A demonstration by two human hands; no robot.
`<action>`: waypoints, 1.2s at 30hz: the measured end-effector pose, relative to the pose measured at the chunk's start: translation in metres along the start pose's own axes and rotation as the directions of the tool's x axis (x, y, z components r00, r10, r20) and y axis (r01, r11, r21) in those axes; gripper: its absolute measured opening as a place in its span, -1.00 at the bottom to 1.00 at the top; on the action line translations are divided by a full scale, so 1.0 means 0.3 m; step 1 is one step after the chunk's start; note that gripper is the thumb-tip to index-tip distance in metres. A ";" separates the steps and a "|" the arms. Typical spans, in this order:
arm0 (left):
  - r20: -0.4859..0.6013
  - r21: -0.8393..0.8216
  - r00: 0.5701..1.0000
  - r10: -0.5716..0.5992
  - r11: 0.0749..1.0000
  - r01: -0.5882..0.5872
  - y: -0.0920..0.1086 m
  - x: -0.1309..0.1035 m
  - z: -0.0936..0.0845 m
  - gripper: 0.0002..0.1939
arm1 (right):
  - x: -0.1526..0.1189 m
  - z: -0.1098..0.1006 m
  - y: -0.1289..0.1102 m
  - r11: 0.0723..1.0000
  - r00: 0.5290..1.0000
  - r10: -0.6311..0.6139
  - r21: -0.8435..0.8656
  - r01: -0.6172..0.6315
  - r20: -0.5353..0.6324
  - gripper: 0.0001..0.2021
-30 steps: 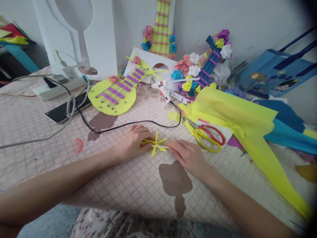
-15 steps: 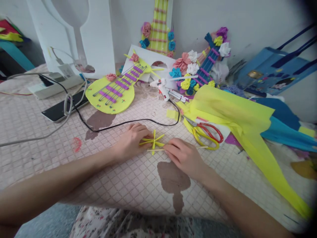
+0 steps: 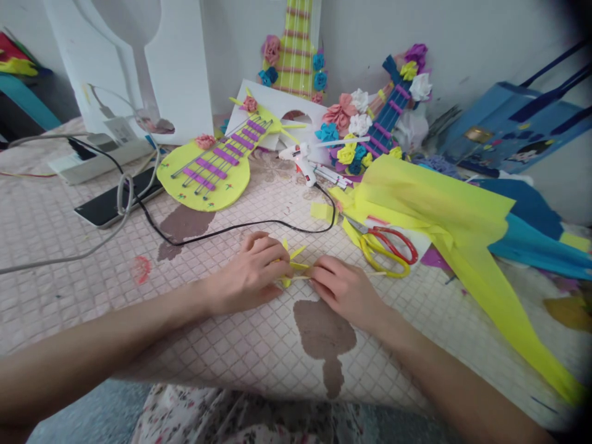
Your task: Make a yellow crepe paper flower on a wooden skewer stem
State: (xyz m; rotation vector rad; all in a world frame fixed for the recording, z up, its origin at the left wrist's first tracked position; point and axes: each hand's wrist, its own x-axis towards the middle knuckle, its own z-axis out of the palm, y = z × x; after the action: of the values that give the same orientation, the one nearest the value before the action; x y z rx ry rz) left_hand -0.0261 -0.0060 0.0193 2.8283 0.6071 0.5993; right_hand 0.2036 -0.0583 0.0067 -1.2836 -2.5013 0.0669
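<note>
My left hand (image 3: 252,274) rests on the table with its fingers closed over a small yellow star-shaped foam piece (image 3: 293,256), whose points stick out past the fingertips. Just to its right, my right hand (image 3: 345,290) pinches a thin wooden stick (image 3: 296,279) that lies across the star piece. Both hands meet above a brown patch on the pink quilted cover (image 3: 259,345).
Red-and-yellow scissors (image 3: 386,246) lie right of my hands beside a large yellow foam sheet (image 3: 439,216). A white glue gun (image 3: 303,161) with a black cord (image 3: 231,231) sits behind. A yellow foam guitar (image 3: 217,169), flower-covered guitars (image 3: 370,135), a phone (image 3: 108,203) and a power strip (image 3: 90,163) stand farther back.
My left hand has slid right and closed over the yellow star piece, hiding most of it. My right hand stays on the stick.
</note>
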 end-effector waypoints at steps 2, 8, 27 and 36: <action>0.019 0.030 0.999 0.026 0.999 -0.027 0.002 0.001 0.000 -0.90 | 0.000 0.001 0.001 1.000 1.000 0.004 0.008 -0.005 0.008 -0.77; 0.040 0.105 0.997 0.065 0.992 -0.069 0.010 0.008 -0.017 -0.87 | 0.002 0.004 0.004 0.999 0.999 0.022 0.032 -0.023 0.023 -0.77; 0.013 0.238 0.996 0.086 0.967 -0.087 0.007 -0.003 -0.012 -0.84 | 0.005 0.008 0.003 0.997 0.999 0.045 0.069 -0.047 0.031 -0.78; -0.038 0.204 0.996 0.082 0.976 -0.072 0.003 -0.002 -0.005 -0.83 | 0.003 0.012 0.007 0.996 0.999 0.048 0.070 -0.050 0.026 -0.81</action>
State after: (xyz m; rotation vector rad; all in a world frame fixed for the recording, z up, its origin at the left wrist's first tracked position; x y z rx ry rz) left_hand -0.0268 -0.0069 0.0209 3.0482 0.6006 0.6533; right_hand 0.2037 -0.0560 0.0032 -1.3229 -2.4645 0.1812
